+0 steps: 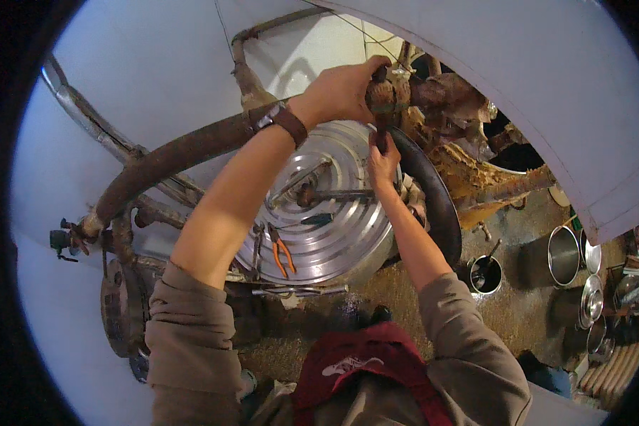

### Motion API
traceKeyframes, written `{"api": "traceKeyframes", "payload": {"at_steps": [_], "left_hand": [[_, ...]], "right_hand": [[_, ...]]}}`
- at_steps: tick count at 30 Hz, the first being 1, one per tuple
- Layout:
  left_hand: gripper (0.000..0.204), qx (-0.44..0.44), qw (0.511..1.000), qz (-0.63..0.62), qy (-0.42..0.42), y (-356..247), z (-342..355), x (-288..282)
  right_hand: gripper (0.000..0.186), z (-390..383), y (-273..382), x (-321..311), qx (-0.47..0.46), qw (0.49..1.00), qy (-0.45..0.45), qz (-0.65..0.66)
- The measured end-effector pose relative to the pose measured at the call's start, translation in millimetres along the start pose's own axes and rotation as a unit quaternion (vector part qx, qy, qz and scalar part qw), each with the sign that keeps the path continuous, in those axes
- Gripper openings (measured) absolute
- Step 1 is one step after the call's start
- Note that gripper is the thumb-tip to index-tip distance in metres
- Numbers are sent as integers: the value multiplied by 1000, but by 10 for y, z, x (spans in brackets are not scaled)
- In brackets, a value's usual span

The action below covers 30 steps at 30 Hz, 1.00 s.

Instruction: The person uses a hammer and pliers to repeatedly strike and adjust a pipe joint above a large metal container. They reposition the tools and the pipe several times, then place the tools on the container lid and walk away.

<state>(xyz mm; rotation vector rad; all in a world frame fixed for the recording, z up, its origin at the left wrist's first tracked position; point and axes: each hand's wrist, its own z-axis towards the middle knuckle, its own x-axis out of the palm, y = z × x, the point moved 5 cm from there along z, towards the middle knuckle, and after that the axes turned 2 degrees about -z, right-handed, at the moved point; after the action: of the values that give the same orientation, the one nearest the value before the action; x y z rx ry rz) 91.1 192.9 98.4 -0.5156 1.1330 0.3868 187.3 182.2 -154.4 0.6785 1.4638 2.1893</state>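
Observation:
A dark bar-shaped tool (381,128), perhaps a wrench, stands across a rusty pipe fitting (382,96). My left hand (337,92) curls around its upper end at the fitting, thumb below and fingers above. Lower down, my right hand (384,162) is closed round the tool's handle end. Some of the fingers and the tool's jaw are hidden. Beneath my arms is a round ribbed metal lid (348,245). On it lie orange-handled pliers (282,254) and a tool with a dark green handle (318,220).
A thick brown pipe (184,145) curves from the left to the fitting. A black curved rim (440,199) borders the lid at right. Metal pots (564,255) and a smaller pot with a utensil (485,275) stand on the wet floor. A pale panel (575,106) covers the upper right.

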Motion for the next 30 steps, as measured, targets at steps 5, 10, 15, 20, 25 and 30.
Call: {"api": "traceKeyframes", "payload": {"at_steps": [5,10,15,20,25,30], "left_hand": [[92,-32,998,-47,18,32,-11,19],[95,8,999,-23,-31,-35,-36,0],[92,73,991,46,-101,-138,-67,-27],[88,55,980,80,-174,-251,-197,42],[86,55,980,94,-167,-235,-213,81],[83,63,979,108,-163,-189,-179,49]], "right_hand": [[33,186,-62,178,-23,992,43,112],[31,359,-248,252,63,987,142,35],[24,618,-487,325,-7,980,173,102],[29,955,-599,507,-115,970,195,89],[35,770,-472,254,-27,985,173,-2],[44,294,-119,43,77,987,126,-66]]}}
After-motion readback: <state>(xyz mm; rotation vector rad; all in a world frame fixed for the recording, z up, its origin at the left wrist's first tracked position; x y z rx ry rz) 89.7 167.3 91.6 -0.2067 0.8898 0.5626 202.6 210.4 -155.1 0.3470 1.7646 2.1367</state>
